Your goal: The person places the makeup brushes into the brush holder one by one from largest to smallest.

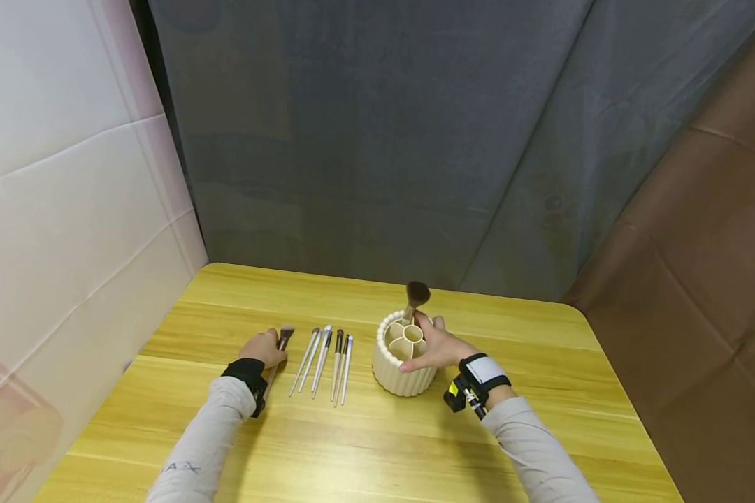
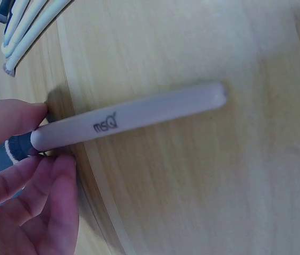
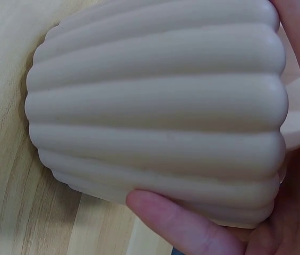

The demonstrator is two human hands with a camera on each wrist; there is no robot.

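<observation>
1. Head view gives us a cream ribbed brush holder (image 1: 405, 363), round and fluted, its top split into petal-shaped compartments. It stands near the middle of the wooden table (image 1: 365, 447). A fluffy brown powder brush (image 1: 414, 299) stands upright in a compartment at its 12 o'clock side.

2. At 9 o'clock from the holder we see a row of five slim makeup brushes (image 1: 324, 362) with pale handles, lying side by side and roughly parallel. Further toward 9 o'clock lies a flat-headed brush (image 1: 279, 351) under the left hand.

3. The left wrist view shows us that brush's handle (image 2: 134, 118): smooth, matte, pale lilac-grey, rounded at the end, printed with a small dark logo.

4. Our left hand (image 1: 263, 348) lies low on the table. Its thumb and fingers (image 2: 59, 175) pinch the brush near the ferrule end, while the handle rests on the wood.

5. Our right hand (image 1: 437, 344) wraps the holder from 3 o'clock. Its fingers curl over the rim and its thumb (image 3: 176, 223) presses against the fluted wall near the base. The right wrist view shows us the flutes as smooth and glossless.

6. Both arms wear light sleeves with dark wrist straps.

7. The table is yellow, with a straight grain and rounded corners. A grey cloth hangs behind it, with white panels at 9 o'clock and brown material at 3 o'clock.
</observation>
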